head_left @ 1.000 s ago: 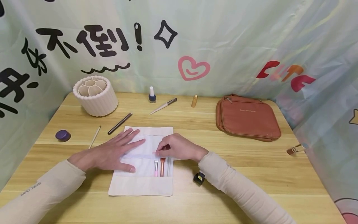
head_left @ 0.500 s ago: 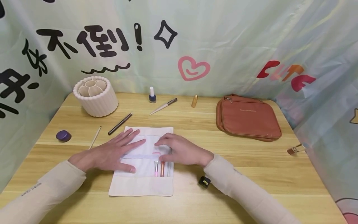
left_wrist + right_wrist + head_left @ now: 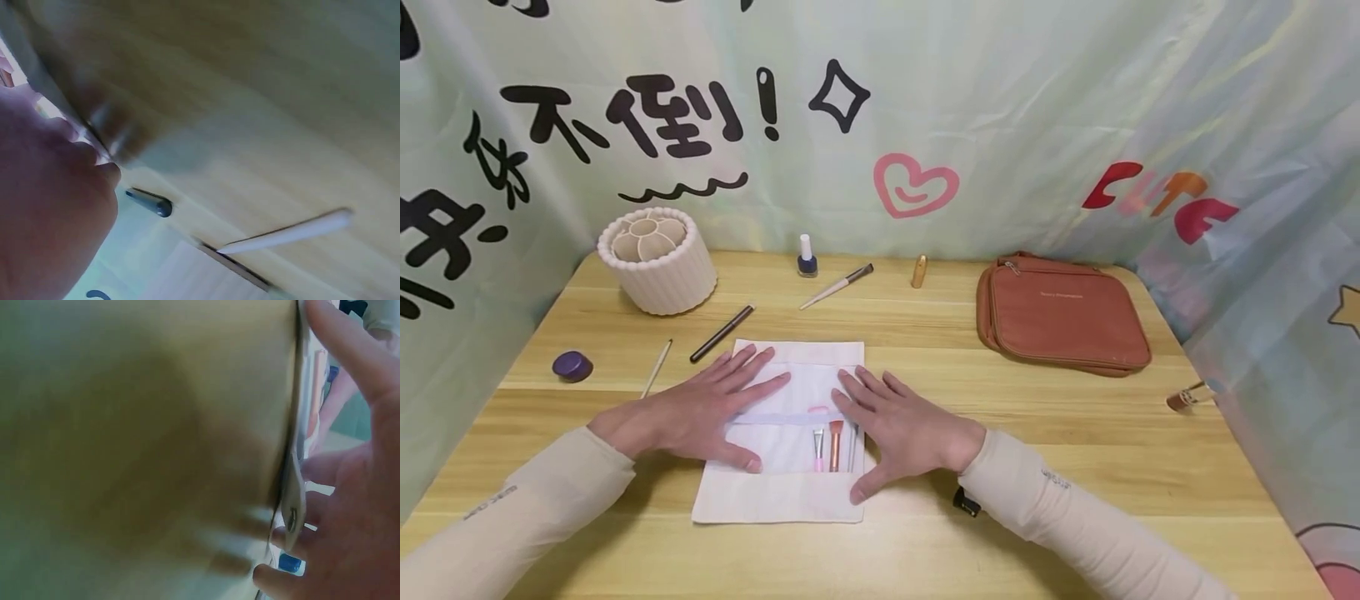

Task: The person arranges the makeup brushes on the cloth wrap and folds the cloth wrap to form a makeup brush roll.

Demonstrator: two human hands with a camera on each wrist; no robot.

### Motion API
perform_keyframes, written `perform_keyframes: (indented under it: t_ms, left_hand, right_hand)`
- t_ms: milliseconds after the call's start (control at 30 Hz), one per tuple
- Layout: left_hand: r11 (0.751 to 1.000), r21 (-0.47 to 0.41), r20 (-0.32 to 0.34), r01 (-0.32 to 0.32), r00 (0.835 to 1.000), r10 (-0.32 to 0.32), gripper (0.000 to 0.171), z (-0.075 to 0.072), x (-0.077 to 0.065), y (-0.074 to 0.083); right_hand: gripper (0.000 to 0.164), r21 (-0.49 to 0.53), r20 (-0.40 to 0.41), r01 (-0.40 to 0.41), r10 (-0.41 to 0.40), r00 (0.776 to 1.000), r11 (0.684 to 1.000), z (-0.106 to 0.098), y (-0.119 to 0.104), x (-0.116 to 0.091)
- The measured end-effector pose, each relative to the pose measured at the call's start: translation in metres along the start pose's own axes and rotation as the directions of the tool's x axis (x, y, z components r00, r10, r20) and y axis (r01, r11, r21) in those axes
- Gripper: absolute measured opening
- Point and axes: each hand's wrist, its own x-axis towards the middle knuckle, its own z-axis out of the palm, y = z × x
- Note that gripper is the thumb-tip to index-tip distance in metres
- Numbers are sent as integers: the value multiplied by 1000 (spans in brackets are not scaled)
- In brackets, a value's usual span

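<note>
A white cloth brush roll [image 3: 778,500] lies spread out on the table, under both hands. In its pocket sit a pink-handled brush [image 3: 818,454], a copper-coloured brush [image 3: 835,446] and a thin pale tool [image 3: 852,450] near the right edge. My left hand [image 3: 700,412] rests on the roll's left side, fingers spread. Over the right edge lies my right hand [image 3: 913,429], fingers splayed, thumb at the lower flap. A small strap with a metal snap [image 3: 292,519] shows along that edge in the right wrist view. Neither hand grips anything.
Behind the roll are a dark pen-like stick [image 3: 722,333], a makeup brush [image 3: 837,286], nail polish [image 3: 807,257] and a gold tube [image 3: 919,272]. A purple-lidded jar [image 3: 572,366] and ribbed white holder [image 3: 658,262] stand left; a brown case [image 3: 1067,315] and small bottle [image 3: 1190,396] lie right.
My right hand was pinching near the top of the brushes; it has let go, moved right and spread its fingers over the roll's edge. My left hand has stayed in place.
</note>
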Motion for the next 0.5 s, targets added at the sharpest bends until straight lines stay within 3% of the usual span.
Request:
perform_keyframes:
  t_ms: [200, 500]
  left_hand:
    - [1000, 12, 14, 9, 1000, -10, 114, 1, 11, 5]
    - [999, 28, 69, 33, 997, -35, 117, -2, 44, 19]
  right_hand:
    - [133, 41, 21, -32, 31, 999, 999, -4, 11, -6]
    - [132, 107, 36, -64, 61, 997, 992, -10, 37, -25]
